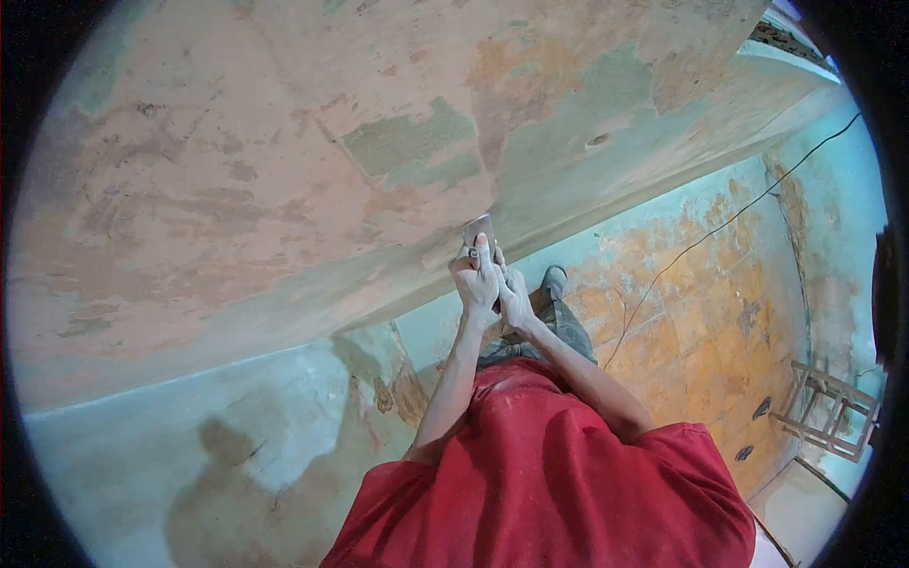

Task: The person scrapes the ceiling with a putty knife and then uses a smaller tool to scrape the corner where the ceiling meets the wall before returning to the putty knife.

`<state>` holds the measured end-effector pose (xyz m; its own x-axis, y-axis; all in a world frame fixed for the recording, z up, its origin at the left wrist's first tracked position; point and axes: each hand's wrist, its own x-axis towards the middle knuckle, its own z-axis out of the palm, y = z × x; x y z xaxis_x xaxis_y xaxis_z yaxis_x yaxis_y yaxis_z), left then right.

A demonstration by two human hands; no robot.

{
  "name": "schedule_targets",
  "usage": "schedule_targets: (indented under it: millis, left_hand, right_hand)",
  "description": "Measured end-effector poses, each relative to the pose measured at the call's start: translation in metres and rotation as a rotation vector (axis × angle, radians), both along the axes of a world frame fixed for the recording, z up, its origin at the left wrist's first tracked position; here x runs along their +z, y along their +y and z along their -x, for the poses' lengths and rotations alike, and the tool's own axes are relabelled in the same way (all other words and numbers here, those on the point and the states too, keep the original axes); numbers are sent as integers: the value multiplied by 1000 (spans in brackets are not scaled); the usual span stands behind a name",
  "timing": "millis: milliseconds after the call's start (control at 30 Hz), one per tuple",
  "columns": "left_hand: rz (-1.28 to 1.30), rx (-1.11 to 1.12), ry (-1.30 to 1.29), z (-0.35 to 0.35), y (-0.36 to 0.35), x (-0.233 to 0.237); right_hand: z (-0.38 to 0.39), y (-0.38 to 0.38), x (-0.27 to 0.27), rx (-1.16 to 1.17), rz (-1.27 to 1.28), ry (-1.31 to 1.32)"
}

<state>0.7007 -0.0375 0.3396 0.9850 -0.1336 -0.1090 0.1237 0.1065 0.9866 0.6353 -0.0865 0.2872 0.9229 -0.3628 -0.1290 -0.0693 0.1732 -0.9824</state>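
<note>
Both of the person's hands are pressing together around one narrow tool, the left hand (473, 283) and the right hand (515, 297) sitting side by side with the fingers wrapped close and a digit lying along the tool's face. What they are clasping looks like a scraper (476, 228), its flat, greyish end showing beyond the fingertips and most of the rest hidden. It is standing out just over the lower part of the wall (256, 204), above the bottom edge; whether it is touching the plaster I cannot tell. Judging by its slim shape, the scraper is probably being light to carry and stiff along its length, with little about it that is fragile. Pale dust is coating the hands, so the grip may be turning slippery, and holding low, on the covered part, is seeming surer than holding near the thin far edge, which could be sharp. A digit set flat behind the end is likely steadying it against twisting. Below the wall's bottom edge, a shoe (555, 277) is resting on the floor (682, 317), and the red shirt (540, 473) is filling the near side.
</note>
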Motion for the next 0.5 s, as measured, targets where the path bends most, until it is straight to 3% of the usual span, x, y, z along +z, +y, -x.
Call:
schedule_targets:
  millis: [100, 200, 300, 400, 500]
  left_hand:
    - [-56, 74, 30, 5, 2, -28]
    - [-44, 51, 114, 8, 1, 0]
    - [-35, 58, 7, 7, -1, -20]
    - [-26, 81, 41, 9, -3, -13]
    - [-26, 94, 64, 6, -6, -14]
  right_hand:
    - [5, -1, -15, 23, 12, 26]
    - [7, -2, -5, 50, 4, 82]
    - [10, -6, -9, 75, 37, 113]
    - [4, -7, -9, 53, 122, 60]
    - [8, -5, -5, 39, 49, 105]
